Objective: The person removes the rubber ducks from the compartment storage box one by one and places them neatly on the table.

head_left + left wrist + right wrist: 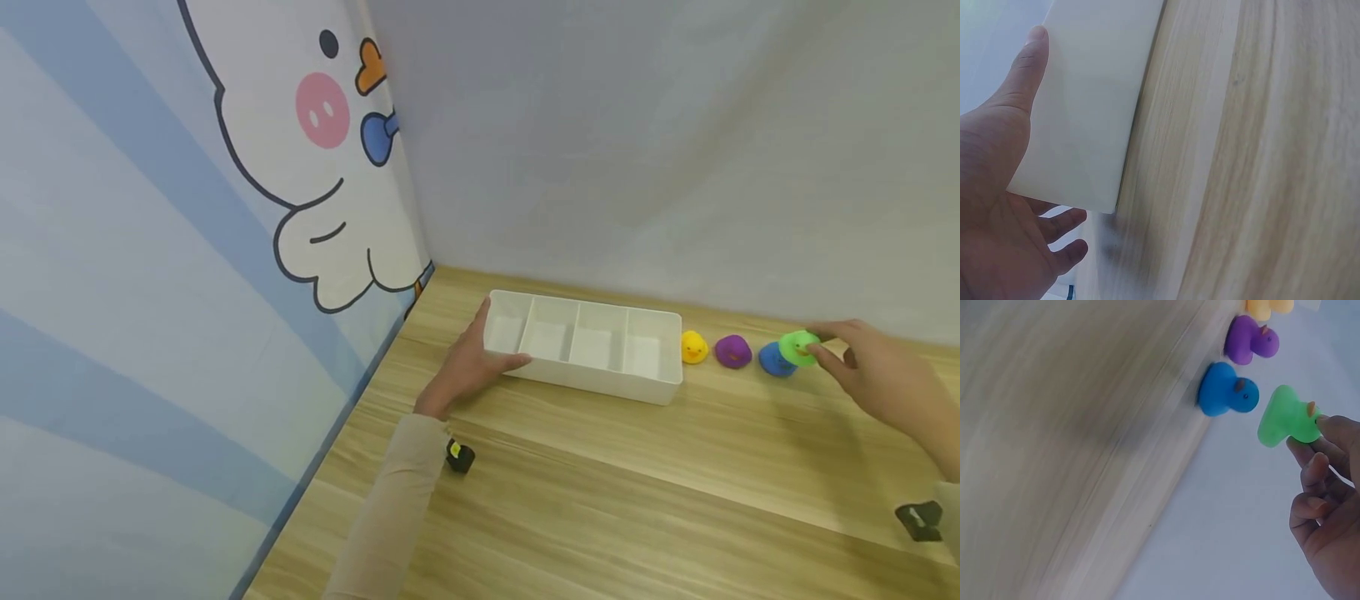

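My right hand [877, 367] pinches a green rubber duck [798, 347] by its head between thumb and fingers. In the right wrist view the green duck [1288, 417] hangs above the table, apart from the blue rubber duck [1217, 389]. From the head the green duck partly covers the blue one. At the left end of a white box [592, 378] with several compartments, my left hand [472, 362] grips the wall. Its thumb [1022, 75] lies along the box's long side in the left wrist view, other fingers at the end, partly hidden.
A yellow duck [693, 347] sits at the box's right end, followed by a purple duck [733, 352], in a row on the wooden table [600, 492]. A grey cloth backdrop [637, 150] rises behind, and a cartoon-printed cloth [150, 250] borders the left table edge.
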`<state>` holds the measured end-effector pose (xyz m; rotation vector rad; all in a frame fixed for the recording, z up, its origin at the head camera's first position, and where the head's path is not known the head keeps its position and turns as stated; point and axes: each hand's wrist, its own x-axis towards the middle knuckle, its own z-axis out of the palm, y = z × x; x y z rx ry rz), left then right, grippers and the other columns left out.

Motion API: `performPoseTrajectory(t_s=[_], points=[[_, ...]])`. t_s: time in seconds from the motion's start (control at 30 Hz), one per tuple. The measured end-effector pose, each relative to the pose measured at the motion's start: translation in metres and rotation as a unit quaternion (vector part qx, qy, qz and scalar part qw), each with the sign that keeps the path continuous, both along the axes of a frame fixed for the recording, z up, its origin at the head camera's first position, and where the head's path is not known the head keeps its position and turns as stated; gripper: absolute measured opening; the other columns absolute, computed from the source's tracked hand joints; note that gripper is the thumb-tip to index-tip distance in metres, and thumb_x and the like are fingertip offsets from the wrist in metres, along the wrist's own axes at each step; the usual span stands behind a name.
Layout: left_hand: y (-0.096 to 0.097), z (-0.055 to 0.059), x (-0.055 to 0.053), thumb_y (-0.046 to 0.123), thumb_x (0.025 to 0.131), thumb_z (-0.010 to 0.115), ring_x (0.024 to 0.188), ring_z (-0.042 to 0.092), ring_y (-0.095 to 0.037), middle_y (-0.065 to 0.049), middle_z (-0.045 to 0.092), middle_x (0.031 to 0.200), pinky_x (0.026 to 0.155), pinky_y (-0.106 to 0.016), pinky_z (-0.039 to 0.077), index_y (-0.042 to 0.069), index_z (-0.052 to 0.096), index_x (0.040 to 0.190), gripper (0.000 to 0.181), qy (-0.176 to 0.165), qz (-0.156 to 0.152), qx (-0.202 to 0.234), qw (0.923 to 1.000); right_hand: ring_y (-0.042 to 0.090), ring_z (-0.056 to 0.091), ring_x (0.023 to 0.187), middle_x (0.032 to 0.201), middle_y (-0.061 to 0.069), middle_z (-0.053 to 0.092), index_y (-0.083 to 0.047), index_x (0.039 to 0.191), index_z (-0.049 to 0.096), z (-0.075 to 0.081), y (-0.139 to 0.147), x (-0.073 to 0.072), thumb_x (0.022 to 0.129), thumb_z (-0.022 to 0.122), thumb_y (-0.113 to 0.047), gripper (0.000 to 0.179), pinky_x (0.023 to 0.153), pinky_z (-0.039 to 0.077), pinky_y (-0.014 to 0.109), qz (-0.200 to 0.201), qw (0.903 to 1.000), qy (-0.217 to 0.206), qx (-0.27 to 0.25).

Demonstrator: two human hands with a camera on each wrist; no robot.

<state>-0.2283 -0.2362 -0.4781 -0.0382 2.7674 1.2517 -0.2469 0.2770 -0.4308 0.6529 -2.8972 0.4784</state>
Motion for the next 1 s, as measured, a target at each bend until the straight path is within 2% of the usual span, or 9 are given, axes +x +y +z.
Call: performPoseTrajectory(t_s=[0.23,0.43,0.63,0.83,1.0], points=[[0.003,0.000,-0.001,0.072,0.075,0.078,0.158,0.024,-0.037,-0.005,0.016,0.174,0.125,-0.060,0.028,0.046,-0.008,0.161,0.124,-0.004,0.002,-0.005,1.0000,0.011,0.049,0.060,0.117,0.042,0.057,0.014,0.129,0.056,-0.005,0.018,-0.004,0.106,0.056,-0.017,0.039,0.047,0.037,0.023,-0.019,0.9996,-0.012,0.019],[0.003,0.001,0.000,0.071,0.075,0.078,0.158,0.024,-0.038,-0.006,0.016,0.174,0.125,-0.060,0.027,0.047,-0.008,0.160,0.124,-0.002,0.005,-0.004,1.0000,0.011,0.054,0.059,0.119,0.044,0.057,0.016,0.128,0.056,-0.013,0.028,-0.009,0.105,0.057,-0.014,0.038,0.047,0.040,0.022,-0.022,0.9988,-0.034,0.029],[0.003,0.000,0.001,0.067,0.076,0.079,0.157,0.025,-0.038,-0.007,0.017,0.173,0.125,-0.061,0.028,0.044,-0.007,0.162,0.124,-0.001,0.007,-0.007,1.0000,0.012,0.059,0.061,0.115,0.042,0.064,0.015,0.121,0.061,-0.024,0.035,-0.017,0.100,0.062,-0.009,0.032,0.051,0.043,0.021,-0.003,0.9990,-0.041,0.019],[0.003,-0.004,-0.001,0.068,0.076,0.079,0.157,0.026,-0.037,-0.007,0.018,0.173,0.125,-0.060,0.028,0.044,-0.007,0.161,0.123,0.003,0.008,-0.009,0.9999,0.022,0.066,0.064,0.115,0.043,0.063,0.017,0.119,0.062,-0.036,0.039,-0.021,0.095,0.067,-0.003,0.031,0.056,0.055,0.038,0.023,0.9993,-0.027,0.015],[0.003,-0.004,-0.001,0.070,0.075,0.079,0.157,0.026,-0.038,-0.006,0.018,0.173,0.125,-0.061,0.028,0.047,-0.008,0.160,0.124,0.005,0.009,-0.006,0.9999,0.030,0.068,0.068,0.116,0.043,0.062,0.015,0.122,0.059,-0.039,0.042,-0.020,0.098,0.064,-0.004,0.031,0.058,0.056,0.045,0.017,0.9988,-0.042,0.018]])
